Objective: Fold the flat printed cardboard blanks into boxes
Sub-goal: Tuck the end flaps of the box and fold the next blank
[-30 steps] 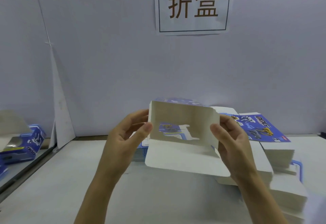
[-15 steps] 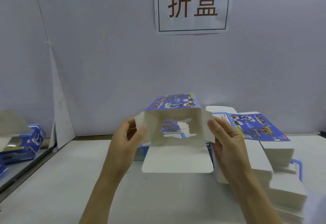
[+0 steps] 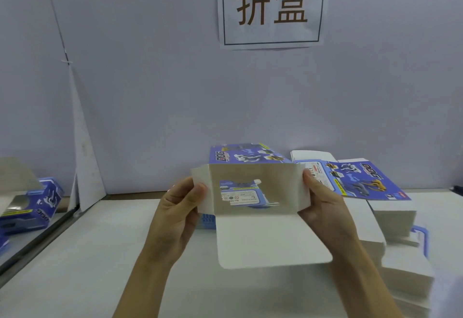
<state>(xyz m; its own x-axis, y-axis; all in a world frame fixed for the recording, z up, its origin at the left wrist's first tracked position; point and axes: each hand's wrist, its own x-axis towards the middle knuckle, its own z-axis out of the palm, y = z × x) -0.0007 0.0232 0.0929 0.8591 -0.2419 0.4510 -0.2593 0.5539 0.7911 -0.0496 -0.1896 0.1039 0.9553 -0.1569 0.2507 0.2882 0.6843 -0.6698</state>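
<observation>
Box (image 3: 250,192) now squared open | left hand (image 3: 175,213), right hand (image 3: 323,207): each grip pinches a side flap

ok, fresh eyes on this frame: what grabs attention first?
The half-opened box held up at centre, white inside facing the camera, with the left hand and right hand gripping its two sides and its big flap hanging down. Next, the paper sign with two large characters on the wall above, then the stack of flat blanks at the right.

front: table (image 3: 105,262) left bare below the raised box (image 3: 253,192) | right: passage blocked by stacked blanks (image 3: 390,220) | rear: closed off by wall (image 3: 155,97) | left: bounded by table edge, folded boxes (image 3: 37,205) beyond
</observation>
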